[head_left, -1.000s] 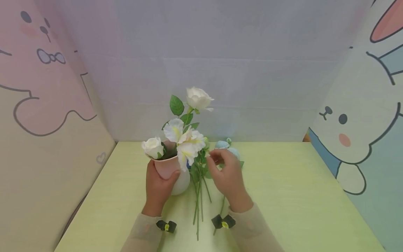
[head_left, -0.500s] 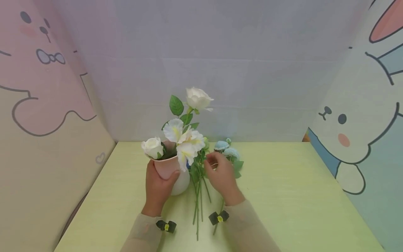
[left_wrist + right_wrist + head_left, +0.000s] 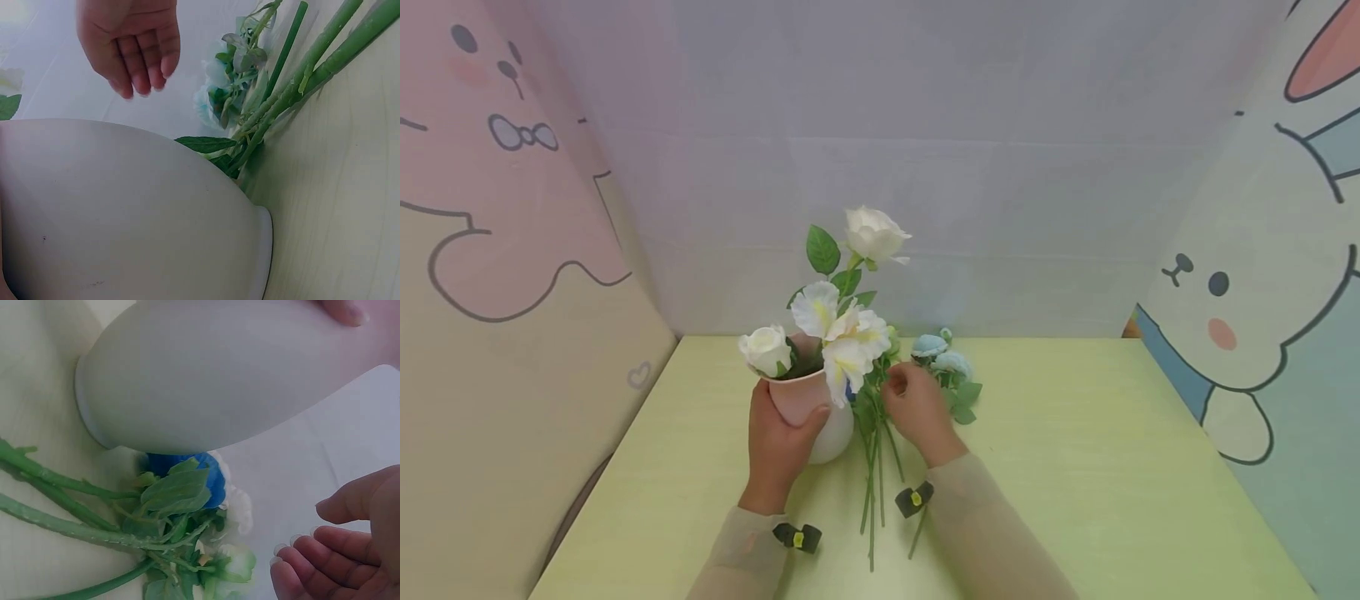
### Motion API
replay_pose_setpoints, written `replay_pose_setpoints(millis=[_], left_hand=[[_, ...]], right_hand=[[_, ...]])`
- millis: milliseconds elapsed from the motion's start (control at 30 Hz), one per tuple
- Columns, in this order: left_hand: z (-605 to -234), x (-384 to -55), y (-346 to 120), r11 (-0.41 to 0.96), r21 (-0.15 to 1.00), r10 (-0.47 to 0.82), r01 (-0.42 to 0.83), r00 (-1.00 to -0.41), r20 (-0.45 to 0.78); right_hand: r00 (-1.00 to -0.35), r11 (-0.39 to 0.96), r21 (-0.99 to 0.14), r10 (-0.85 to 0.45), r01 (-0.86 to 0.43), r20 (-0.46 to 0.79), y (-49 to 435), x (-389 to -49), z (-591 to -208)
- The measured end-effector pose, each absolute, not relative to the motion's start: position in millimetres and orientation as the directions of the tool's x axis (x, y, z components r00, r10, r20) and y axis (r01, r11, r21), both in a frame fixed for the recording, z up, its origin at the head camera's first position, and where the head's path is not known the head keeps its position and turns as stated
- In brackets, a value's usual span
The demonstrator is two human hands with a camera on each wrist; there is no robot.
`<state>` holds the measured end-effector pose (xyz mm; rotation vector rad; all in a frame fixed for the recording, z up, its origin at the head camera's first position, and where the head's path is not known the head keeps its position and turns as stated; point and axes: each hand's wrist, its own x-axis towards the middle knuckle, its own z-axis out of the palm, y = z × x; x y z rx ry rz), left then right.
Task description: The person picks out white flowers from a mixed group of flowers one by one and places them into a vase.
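My left hand [image 3: 777, 446] grips the pale pink and white vase [image 3: 831, 433] by its side, thumb across the front. A white rose bud [image 3: 766, 351], an iris-like white flower with yellow streaks [image 3: 842, 333] and a tall white rose [image 3: 874, 235] rise from its mouth. To the right of the vase, my right hand [image 3: 919, 408] hovers by the loose flowers, with nothing in it. In the right wrist view its fingers [image 3: 337, 565] are loosely bent, thumb apart. Below lie green stems [image 3: 81, 519] with leaves, a blue bloom [image 3: 212, 481] and a pale greenish-white bloom [image 3: 236, 562].
Light-blue flowers [image 3: 951, 363] with green leaves [image 3: 964, 400] lie behind the right hand. Several stems [image 3: 871, 500] point toward the front of the yellow-green table [image 3: 1112, 467]. A pale cloth wall [image 3: 1037, 208] stands at the back, with cartoon-printed panels at both sides.
My right hand has moved left and slightly lower toward the stems, uncovering more of the light-blue flowers. The left hand and the vase have stayed put.
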<state>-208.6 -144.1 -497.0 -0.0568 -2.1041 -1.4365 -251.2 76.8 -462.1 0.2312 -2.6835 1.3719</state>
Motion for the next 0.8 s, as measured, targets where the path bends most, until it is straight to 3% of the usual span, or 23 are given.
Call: replay_pose_setpoints(millis=[367,800], left_hand=[[-495,-208,-144,0.421,0.835,-0.283,0.354,-0.823,0.492],[-495,-208,-143,0.44,0.832,-0.291,0.339,-0.822,0.489]], right_hand=[[-0.983,0.576,-0.8,-0.153,-0.17,0.1,65,-254,-475],[-0.976,0.687,-0.697,-0.197,-0.206,0.094,57,-265,-484]])
